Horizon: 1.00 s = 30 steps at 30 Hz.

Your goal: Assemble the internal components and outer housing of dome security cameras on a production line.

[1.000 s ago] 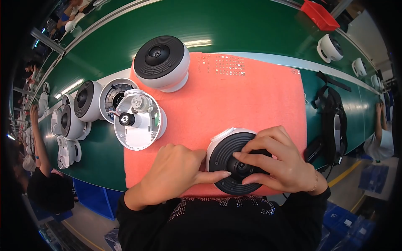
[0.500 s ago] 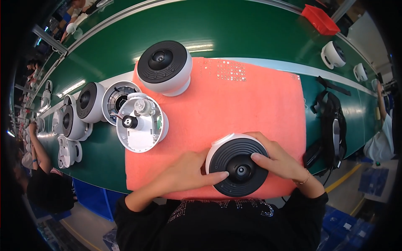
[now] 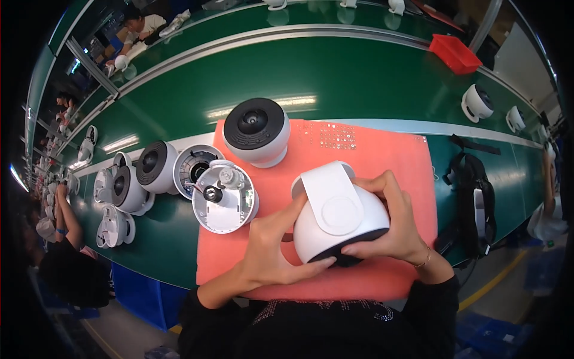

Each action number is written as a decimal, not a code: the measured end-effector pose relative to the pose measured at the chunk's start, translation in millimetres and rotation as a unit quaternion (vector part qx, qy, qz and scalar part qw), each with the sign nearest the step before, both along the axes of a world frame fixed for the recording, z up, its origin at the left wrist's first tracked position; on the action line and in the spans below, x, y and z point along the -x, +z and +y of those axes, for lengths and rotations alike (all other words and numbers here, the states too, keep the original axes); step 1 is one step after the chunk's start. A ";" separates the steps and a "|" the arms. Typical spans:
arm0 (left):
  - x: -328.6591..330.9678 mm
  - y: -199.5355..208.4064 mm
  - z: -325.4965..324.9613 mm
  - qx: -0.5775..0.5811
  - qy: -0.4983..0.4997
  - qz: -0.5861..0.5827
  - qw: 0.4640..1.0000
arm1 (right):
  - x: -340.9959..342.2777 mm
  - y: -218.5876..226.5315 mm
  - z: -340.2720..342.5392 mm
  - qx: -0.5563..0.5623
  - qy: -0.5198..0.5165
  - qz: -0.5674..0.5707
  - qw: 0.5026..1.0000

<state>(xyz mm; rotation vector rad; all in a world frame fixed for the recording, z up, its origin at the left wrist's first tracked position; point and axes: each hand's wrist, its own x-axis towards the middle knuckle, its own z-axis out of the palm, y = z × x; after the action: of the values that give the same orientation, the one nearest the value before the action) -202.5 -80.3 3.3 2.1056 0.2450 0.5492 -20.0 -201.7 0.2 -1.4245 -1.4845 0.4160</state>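
Between my two hands is a rounded white device (image 3: 341,206) with a black ringed face, held tilted above the front of the orange mat (image 3: 394,191). Its white bracket with a round foot shows on top; the black face points down toward me, mostly hidden. My left hand (image 3: 272,245) grips its left side, thumb along the black rim. On the right side my right hand (image 3: 394,230) wraps round the shell, thumb at the same rim. A similar device (image 3: 256,128) stands upright at the mat's far left. Nearer, an open white housing (image 3: 224,215) shows a motor and wires inside.
More black-faced devices (image 3: 156,166) and white shells (image 3: 116,227) crowd the green bench on the left. Small metal screws (image 3: 338,136) lie in rows at the mat's back. A black strap bundle (image 3: 475,197) lies at right, a red bin (image 3: 454,54) beyond. Co-workers sit at left.
The device has been turned over: its black face, which faced up, now points down toward me, and the white bracket shows. Both hands have shifted their hold round it. The view has tilted up.
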 end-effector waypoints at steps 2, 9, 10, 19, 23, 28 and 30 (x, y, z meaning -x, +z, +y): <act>-0.1 0.6 5.7 -0.022 0.016 -0.014 1.000 | -0.3 13.7 9.0 0.005 -0.014 0.036 0.999; 6.2 -10.2 28.2 0.204 0.044 -0.230 0.950 | 3.7 53.0 17.7 -0.054 0.127 0.057 0.989; 5.1 -7.0 24.3 0.251 0.095 -0.231 0.935 | 5.3 59.1 19.7 -0.068 0.140 0.040 0.987; 0.4 -2.3 53.1 0.323 0.021 -0.305 0.895 | 19.6 61.3 43.2 -0.028 0.128 0.215 0.968; -9.6 16.5 58.1 0.450 0.056 -0.260 0.853 | 17.8 52.3 55.5 -0.035 0.138 0.228 0.963; -29.4 27.0 64.2 0.578 0.057 -0.173 0.795 | 19.3 42.8 53.3 -0.020 0.151 0.389 0.909; -34.1 34.4 57.6 0.592 0.061 -0.154 0.789 | 15.1 35.1 53.8 -0.037 0.131 0.371 0.918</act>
<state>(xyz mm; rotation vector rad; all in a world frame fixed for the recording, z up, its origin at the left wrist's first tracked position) -168.4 -22.6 37.7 0.7578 0.4020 0.5774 -35.1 -147.9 35.3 -0.8461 -1.0354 0.9390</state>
